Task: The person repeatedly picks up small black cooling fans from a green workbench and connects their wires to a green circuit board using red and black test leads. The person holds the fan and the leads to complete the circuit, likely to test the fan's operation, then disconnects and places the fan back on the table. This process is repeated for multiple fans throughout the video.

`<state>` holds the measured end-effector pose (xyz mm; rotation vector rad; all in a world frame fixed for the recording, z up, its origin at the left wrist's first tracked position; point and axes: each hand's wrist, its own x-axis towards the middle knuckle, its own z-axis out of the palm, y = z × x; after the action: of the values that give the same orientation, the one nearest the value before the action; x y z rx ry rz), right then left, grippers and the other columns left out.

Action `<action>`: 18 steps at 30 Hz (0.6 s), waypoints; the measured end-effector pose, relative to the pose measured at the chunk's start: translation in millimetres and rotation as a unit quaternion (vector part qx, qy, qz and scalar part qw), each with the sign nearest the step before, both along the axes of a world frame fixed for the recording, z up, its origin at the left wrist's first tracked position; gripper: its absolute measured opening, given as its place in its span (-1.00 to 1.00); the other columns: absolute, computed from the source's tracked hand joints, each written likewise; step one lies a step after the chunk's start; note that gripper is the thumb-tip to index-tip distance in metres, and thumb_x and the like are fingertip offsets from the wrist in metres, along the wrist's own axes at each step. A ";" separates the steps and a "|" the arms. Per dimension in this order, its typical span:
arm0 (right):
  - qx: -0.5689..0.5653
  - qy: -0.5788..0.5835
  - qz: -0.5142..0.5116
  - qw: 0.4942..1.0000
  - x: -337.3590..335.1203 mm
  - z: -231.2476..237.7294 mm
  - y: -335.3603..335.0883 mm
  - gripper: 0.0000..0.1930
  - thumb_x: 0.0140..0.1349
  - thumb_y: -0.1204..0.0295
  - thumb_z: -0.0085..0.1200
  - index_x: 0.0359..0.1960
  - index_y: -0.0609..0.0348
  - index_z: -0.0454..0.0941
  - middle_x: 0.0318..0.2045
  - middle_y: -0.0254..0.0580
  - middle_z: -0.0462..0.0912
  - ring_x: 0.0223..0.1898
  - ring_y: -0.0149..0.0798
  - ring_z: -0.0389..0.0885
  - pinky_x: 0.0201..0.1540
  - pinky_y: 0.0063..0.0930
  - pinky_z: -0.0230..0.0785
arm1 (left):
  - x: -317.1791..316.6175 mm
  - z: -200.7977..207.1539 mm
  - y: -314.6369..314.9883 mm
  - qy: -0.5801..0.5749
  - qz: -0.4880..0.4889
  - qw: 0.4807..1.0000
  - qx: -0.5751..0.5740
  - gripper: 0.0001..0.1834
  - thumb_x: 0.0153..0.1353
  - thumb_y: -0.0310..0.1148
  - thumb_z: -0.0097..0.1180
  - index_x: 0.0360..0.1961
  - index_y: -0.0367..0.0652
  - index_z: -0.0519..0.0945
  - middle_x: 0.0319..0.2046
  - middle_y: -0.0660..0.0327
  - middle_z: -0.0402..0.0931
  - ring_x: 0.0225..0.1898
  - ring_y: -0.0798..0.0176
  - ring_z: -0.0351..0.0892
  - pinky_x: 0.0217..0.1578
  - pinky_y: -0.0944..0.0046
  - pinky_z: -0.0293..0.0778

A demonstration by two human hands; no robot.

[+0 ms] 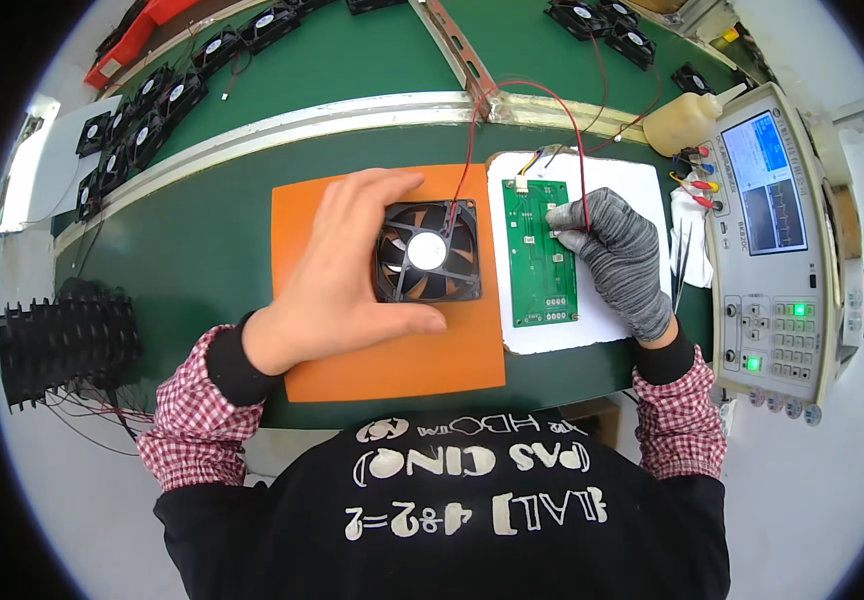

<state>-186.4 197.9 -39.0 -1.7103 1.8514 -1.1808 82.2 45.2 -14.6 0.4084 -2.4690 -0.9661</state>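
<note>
Under your hands lies the dark green surface (202, 250), carrying a flat orange rubber mat (452, 350). Your bare left hand (342, 270) clamps the square black plastic cooling fan (427, 251) by its frame, probably to steady it. Your grey knit-gloved right hand (617, 255) pinches the fan's red lead onto the narrow green circuit board (540, 255) beside it.

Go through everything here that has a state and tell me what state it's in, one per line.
Left hand: bare, gripping the black fan.
Black fan: flat on the orange mat, blades look still.
Right hand: gloved, fingertips on the green circuit board.
Test instrument: screen lit, green lights on.
</note>
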 end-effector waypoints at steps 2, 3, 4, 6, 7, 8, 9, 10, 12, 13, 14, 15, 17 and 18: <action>-0.035 0.101 0.031 0.994 -0.9 3.5 -0.7 -0.73 0.03 0.65 0.19 -0.20 0.11 0.65 -0.38 -0.19 0.63 -0.28 -0.19 0.64 -0.17 -0.38 0.51 | -4.6 -9.1 3.8 -0.040 0.002 0.998 -0.051 0.06 -0.24 -0.05 0.54 0.28 -0.24 0.29 0.16 0.03 0.32 0.22 -0.06 0.26 0.20 0.07 0.22; -0.044 0.158 0.042 0.986 0.6 5.9 -1.0 -0.72 0.00 0.65 0.18 -0.21 0.10 0.64 -0.39 -0.19 0.63 -0.28 -0.15 0.63 -0.19 -0.34 0.50 | -5.4 -11.8 5.0 -0.060 0.003 0.995 -0.076 0.07 -0.25 -0.06 0.55 0.29 -0.24 0.29 0.16 0.02 0.31 0.21 -0.08 0.25 0.19 0.05 0.23; -0.052 0.217 0.050 0.974 2.8 8.7 -2.1 -0.70 -0.04 0.64 0.17 -0.22 0.09 0.64 -0.40 -0.19 0.62 -0.29 -0.12 0.61 -0.22 -0.31 0.49 | -7.0 -12.0 4.6 -0.064 0.001 0.994 -0.087 0.07 -0.26 -0.06 0.55 0.28 -0.24 0.30 0.16 0.02 0.32 0.20 -0.09 0.26 0.17 0.04 0.24; -0.057 0.301 0.057 0.950 9.5 12.4 -5.1 -0.68 -0.09 0.64 0.14 -0.24 0.06 0.64 -0.41 -0.19 0.61 -0.30 -0.08 0.59 -0.25 -0.26 0.47 | -8.9 -12.1 4.0 -0.073 -0.003 0.991 -0.109 0.07 -0.28 -0.07 0.55 0.28 -0.24 0.31 0.15 0.01 0.33 0.17 -0.10 0.28 0.14 0.01 0.27; -0.052 0.329 0.054 0.941 13.4 14.6 -6.6 -0.67 -0.11 0.64 0.12 -0.25 0.05 0.64 -0.42 -0.19 0.61 -0.30 -0.08 0.59 -0.26 -0.24 0.46 | -9.6 -11.5 3.9 -0.068 -0.003 0.992 -0.109 0.07 -0.29 -0.07 0.56 0.27 -0.24 0.32 0.13 0.00 0.34 0.15 -0.10 0.30 0.12 0.00 0.28; -0.047 0.356 0.050 0.932 14.6 17.1 -6.4 -0.66 -0.14 0.64 0.11 -0.26 0.03 0.63 -0.42 -0.19 0.60 -0.31 -0.07 0.58 -0.27 -0.22 0.45 | -8.6 -10.9 3.8 -0.064 -0.003 0.992 -0.109 0.06 -0.29 -0.07 0.56 0.26 -0.24 0.33 0.12 0.00 0.36 0.12 -0.09 0.33 0.10 0.00 0.30; -0.012 0.320 0.064 0.945 11.0 19.9 -6.9 -0.69 -0.08 0.63 0.15 -0.24 0.05 0.64 -0.40 -0.17 0.60 -0.29 -0.08 0.58 -0.22 -0.26 0.46 | -6.7 -10.1 4.0 -0.059 -0.003 0.992 -0.109 0.05 -0.30 -0.07 0.56 0.26 -0.25 0.34 0.11 -0.01 0.37 0.10 -0.09 0.35 0.08 -0.01 0.32; -0.005 0.238 0.058 0.969 6.6 17.5 -7.1 -0.71 -0.06 0.62 0.17 -0.24 0.07 0.65 -0.39 -0.16 0.59 -0.29 -0.09 0.58 -0.20 -0.27 0.46 | -6.5 -7.1 2.9 -0.009 0.004 0.981 -0.193 -0.02 -0.26 -0.06 0.53 0.21 -0.26 0.39 0.02 0.03 0.42 0.04 -0.07 0.39 0.06 0.00 0.32; 0.001 0.072 0.036 0.997 -1.5 6.5 -6.8 -0.75 -0.02 0.60 0.21 -0.25 0.10 0.65 -0.38 -0.16 0.58 -0.28 -0.09 0.58 -0.16 -0.28 0.46 | -2.6 8.9 0.4 0.098 0.015 0.931 -0.352 -0.17 -0.18 -0.06 0.49 0.10 -0.27 0.48 -0.14 0.09 0.51 -0.07 -0.03 0.46 0.04 0.01 0.32; 0.034 0.036 0.017 0.999 -3.6 6.7 -5.7 -0.79 0.02 0.57 0.25 -0.26 0.14 0.66 -0.36 -0.14 0.57 -0.27 -0.12 0.58 -0.12 -0.30 0.45 | 7.3 19.6 -0.1 0.090 0.012 0.914 -0.396 -0.16 -0.19 -0.07 0.51 0.11 -0.26 0.46 -0.09 0.09 0.49 -0.04 -0.01 0.45 0.03 0.01 0.34; 0.000 0.028 0.016 0.999 -3.6 2.9 -5.1 -0.81 0.01 0.60 0.24 -0.29 0.15 0.65 -0.39 -0.16 0.55 -0.28 -0.14 0.58 -0.13 -0.33 0.45 | 18.7 34.7 2.5 0.080 0.010 0.895 -0.439 -0.14 -0.21 -0.09 0.52 0.12 -0.24 0.45 -0.04 0.09 0.46 -0.01 0.01 0.45 0.03 0.00 0.36; -0.011 0.018 0.012 1.000 -4.5 -2.8 -3.2 -0.83 0.01 0.60 0.24 -0.31 0.15 0.64 -0.40 -0.17 0.55 -0.28 -0.15 0.58 -0.13 -0.33 0.45 | 24.1 55.7 5.5 0.069 0.003 0.948 -0.309 -0.17 -0.16 -0.04 0.49 0.10 -0.23 0.45 -0.05 0.10 0.47 0.01 0.03 0.44 0.03 0.04 0.37; -0.036 0.023 0.008 0.999 -2.8 -4.1 -3.3 -0.85 0.00 0.61 0.25 -0.36 0.15 0.63 -0.41 -0.22 0.53 -0.26 -0.16 0.57 -0.14 -0.32 0.46 | 40.0 66.0 10.3 0.030 -0.043 0.995 0.083 -0.21 -0.04 0.04 0.40 0.11 -0.23 0.43 -0.15 0.09 0.50 -0.06 0.08 0.48 -0.06 0.13 0.42; -0.031 0.030 0.012 0.999 -6.3 -3.0 0.0 -0.85 0.00 0.60 0.26 -0.37 0.14 0.63 -0.40 -0.22 0.54 -0.26 -0.16 0.57 -0.14 -0.32 0.46 | 50.8 60.0 5.1 0.004 -0.083 0.939 0.335 -0.22 0.03 0.07 0.34 0.13 -0.25 0.41 -0.24 0.08 0.52 -0.15 0.10 0.53 -0.15 0.18 0.46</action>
<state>-192.7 197.9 -42.1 -1.8149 1.8428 -1.2006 133.0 50.3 45.4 0.4031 -2.1270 -1.8762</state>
